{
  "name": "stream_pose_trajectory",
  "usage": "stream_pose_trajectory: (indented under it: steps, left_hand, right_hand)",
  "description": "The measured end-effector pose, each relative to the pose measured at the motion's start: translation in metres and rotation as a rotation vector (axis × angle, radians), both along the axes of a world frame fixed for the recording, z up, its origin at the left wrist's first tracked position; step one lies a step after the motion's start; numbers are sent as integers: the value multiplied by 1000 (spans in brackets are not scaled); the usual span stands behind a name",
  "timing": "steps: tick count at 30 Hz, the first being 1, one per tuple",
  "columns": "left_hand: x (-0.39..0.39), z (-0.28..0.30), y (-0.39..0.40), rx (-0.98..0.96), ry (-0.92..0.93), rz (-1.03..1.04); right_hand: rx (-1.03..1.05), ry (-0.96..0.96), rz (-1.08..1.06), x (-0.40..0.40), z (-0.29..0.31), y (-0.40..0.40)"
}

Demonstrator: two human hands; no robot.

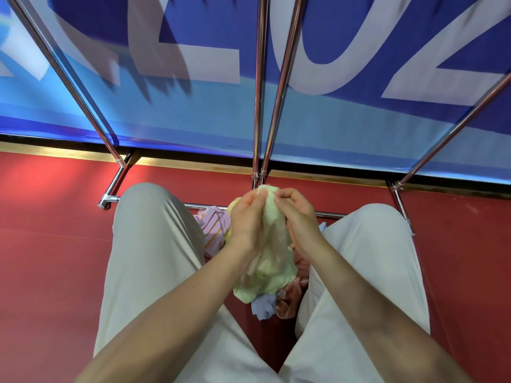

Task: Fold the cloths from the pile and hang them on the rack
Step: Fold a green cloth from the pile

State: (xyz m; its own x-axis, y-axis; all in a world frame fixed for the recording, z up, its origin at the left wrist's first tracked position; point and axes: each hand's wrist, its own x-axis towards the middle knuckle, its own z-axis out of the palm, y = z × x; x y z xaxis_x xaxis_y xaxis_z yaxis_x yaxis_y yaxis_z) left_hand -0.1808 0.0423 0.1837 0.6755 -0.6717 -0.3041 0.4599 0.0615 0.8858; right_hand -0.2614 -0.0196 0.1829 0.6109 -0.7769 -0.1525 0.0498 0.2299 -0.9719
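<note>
Red floor under a blue lettered banner | pile of coloured cloths [214, 230] lies between the knees | left hand [246, 219] and right hand [300, 217] pinch pale yellow terry cloth [272, 261] at its top edge | long axis hangs vertical | corners should be found, edges matched before chrome tube rack [258, 106] is reached.

A pale yellow-green cloth [272, 244] hangs bunched from my two hands above the pile [218, 228] of pink-striped, blue and reddish cloths, which lies on the floor just before the chrome rack [258, 106].
</note>
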Motion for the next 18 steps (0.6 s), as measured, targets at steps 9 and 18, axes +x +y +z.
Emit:
stream_pose_trajectory:
  steps: [9,18]
  left_hand:
    - [47,8,10,29,-259,170]
    - [96,10,38,-2,-53,437]
  right_hand:
    - [-450,318,146,-15,-21,-11]
    - [-537,471,166,-31,-48,-15]
